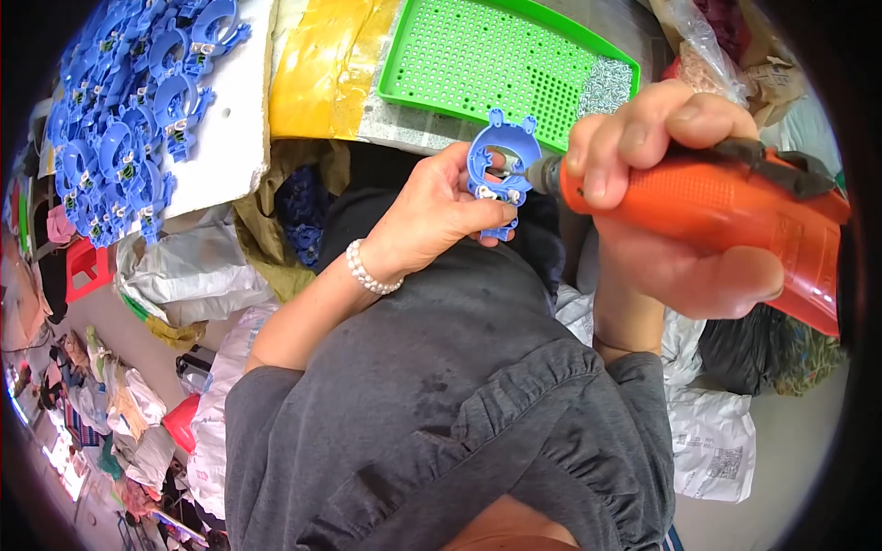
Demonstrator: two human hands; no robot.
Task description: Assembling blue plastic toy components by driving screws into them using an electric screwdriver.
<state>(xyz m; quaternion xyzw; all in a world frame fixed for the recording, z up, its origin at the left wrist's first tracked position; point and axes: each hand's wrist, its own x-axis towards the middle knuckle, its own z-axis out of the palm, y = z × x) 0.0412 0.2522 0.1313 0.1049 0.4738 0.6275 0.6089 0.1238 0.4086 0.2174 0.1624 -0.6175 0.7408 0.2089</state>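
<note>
Blue ring (525, 140) is sitting just beside the orange driver (707, 207), left hand (427, 213) fingers pinching it, right hand (631, 250) fingers gripping the driver. Remotely, I'm judging it light, stiff, best held by its rim.

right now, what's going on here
A person's left hand holds a blue ring-shaped part, and the right hand grips an orange power tool with its tip at the part. Ahead is a green perforated tray with small metal pieces at its right end. More blue parts are heaped at left.
</note>
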